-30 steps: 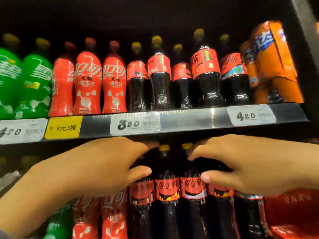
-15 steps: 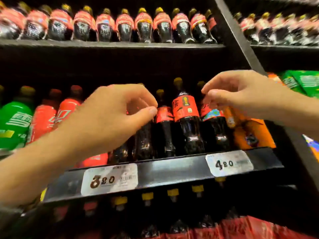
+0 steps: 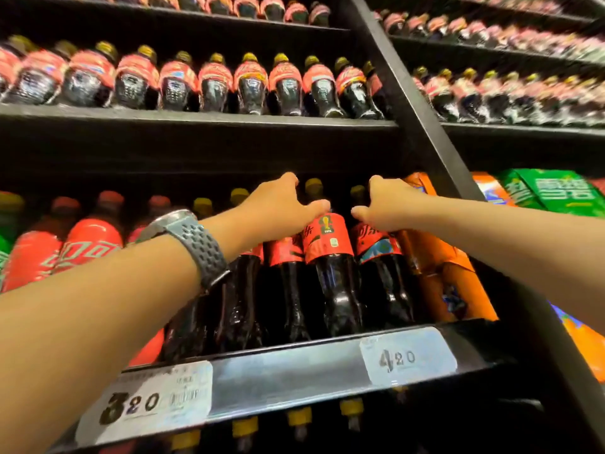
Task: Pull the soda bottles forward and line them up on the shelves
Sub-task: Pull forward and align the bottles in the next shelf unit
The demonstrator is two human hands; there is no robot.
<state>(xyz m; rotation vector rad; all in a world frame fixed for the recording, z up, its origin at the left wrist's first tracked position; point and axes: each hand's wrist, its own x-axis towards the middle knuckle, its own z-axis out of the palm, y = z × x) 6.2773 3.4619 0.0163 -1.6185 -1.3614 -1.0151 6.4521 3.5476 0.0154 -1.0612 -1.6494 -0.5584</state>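
- The left hand (image 3: 278,204) reaches over the tops of the dark cola bottles (image 3: 330,257) on the middle shelf (image 3: 288,375); its thumb lies against the top of the red label of the front bottle with the trophy mark, and its fingers curl back behind the necks, where they are hidden. Whether they close on a bottle cannot be told.
- The right hand (image 3: 389,204) sits just beside it at the same height, thumb out toward the left hand, fingers bent over the shoulder of the next cola bottle and the orange pack (image 3: 435,257); the fingertips are out of sight, so its grip cannot be told either.
- A grey perforated watch band (image 3: 196,244) wraps the left wrist; the forearm covers the lower parts of several bottles on the left.
- The cola bottles stand upright at the front edge of that shelf, yellow caps showing between the hands.
- Red bottles (image 3: 88,244) stand to the left, partly blurred; one green bottle is cut off at the frame edge.
- Price tags (image 3: 407,357) on the shelf rail read 4.20 and 3.20; the smaller print is unreadable.
- The upper rows (image 3: 212,80) are smeared by motion blur, labels illegible.
- Below the rail only yellow caps (image 3: 299,416) show; the bodies are in darkness.
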